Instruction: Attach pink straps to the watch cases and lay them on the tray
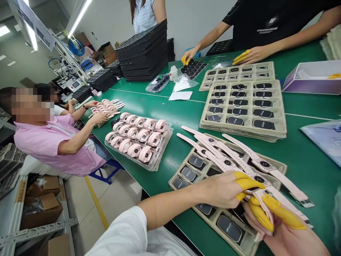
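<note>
Left hand (pixel 222 189): fingers pinching a watch case (pixel 249 192). Right hand (pixel 279 227): fingers gripping a pink strap (pixel 262 202), above near tray (pixel 249 241). Best: case steady, strap straight, light pressure.

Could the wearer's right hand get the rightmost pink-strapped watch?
Probably yes: the rightmost pink-strapped watch lies close and uncovered, though the right hand may need to release the pink strap it holds.

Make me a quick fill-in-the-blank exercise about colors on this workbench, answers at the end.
The finger covers on the left hand and right hand are ____.
The tabletop is ____.
The tall stack of trays is ____.
The watch straps near the hands are pale ____.

Missing words: yellow; green; black; pink.
</note>
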A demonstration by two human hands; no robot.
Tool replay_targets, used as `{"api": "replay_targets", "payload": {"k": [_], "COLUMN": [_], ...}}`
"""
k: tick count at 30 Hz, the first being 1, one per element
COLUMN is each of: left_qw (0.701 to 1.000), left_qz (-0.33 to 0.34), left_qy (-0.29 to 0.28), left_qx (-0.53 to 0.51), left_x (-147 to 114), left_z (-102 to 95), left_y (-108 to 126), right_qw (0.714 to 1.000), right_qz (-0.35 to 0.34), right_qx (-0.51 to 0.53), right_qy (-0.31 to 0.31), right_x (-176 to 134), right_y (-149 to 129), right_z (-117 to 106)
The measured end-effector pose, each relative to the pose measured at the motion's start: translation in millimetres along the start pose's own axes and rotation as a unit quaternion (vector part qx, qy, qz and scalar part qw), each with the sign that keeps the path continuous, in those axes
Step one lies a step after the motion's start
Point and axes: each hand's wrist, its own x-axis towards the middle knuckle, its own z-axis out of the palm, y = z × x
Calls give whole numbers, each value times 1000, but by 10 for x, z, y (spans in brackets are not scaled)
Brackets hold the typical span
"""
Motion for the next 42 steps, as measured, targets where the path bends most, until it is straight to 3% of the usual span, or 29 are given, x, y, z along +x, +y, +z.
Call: {"api": "replay_targets", "payload": {"k": [4, 11, 17, 24, 27, 29, 33, 36, 38, 42], "left_qw": [999, 1000, 998, 984, 959, 930, 822, 759, 755, 785], "left_qz": [36, 6, 3, -15, -30, -40, -122, -155, -153, -130], "left_qy": [7, -18, -34, 33, 139, 200, 291, 369, 371, 292], "left_qx": [-10, 0, -46, -172, -244, -305, -474, -513, -518, -530], "left_x": [-5, 28, 10, -55, -42, -19, 49, 104, 127, 112], "left_z": [-58, -60, -105, -130, -47, 24, 92, 57, 34, 50], "left_y": [17, -28, -28, 38, 46, 58, 83, 100, 124, 202], "right_qw": [999, 999, 997, 997, 997, 999, 995, 992, 994, 994], "right_qz": [22, 41, 24, -33, -50, -18, 91, 95, 70, 75], "right_qx": [21, -9, -30, 31, 7, -5, -22, -75, -72, -13], "right_qy": [13, 21, 62, 60, 65, 41, -18, -31, -43, -85], "right_x": [-9, 6, -95, -145, -177, -189, -159, -131, -126, -117], "right_y": [-51, -1, -62, -223, -253, -238, -184, -199, -233, -245], "right_z": [8, -75, 80, 219, 254, 246, 96, -49, -94, -20]}}
